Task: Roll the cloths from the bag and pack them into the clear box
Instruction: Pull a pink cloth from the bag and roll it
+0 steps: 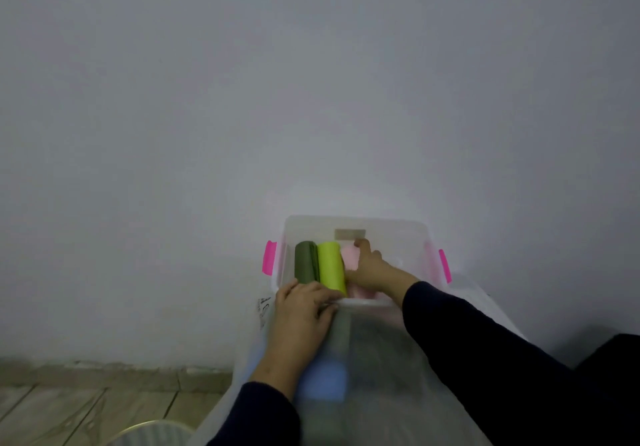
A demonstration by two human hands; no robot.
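The clear box (388,229) with pink side clips (269,258) stands against the wall. Inside it lie a dark green roll (305,261), a lime green roll (330,263) and a pale pink roll (349,258), side by side. My right hand (369,267) reaches into the box and grips the pink roll next to the lime one. My left hand (302,307) rests with straight fingers on the box's near rim, by the ends of the green rolls. The translucent bag (374,369) lies in front of the box; blue and dark cloths show through it.
A plain grey wall fills the upper view. Wooden floorboards (86,404) run along the lower left. A round whitish rimmed object (152,433) sits at the bottom edge. A dark shape (613,352) lies at the right.
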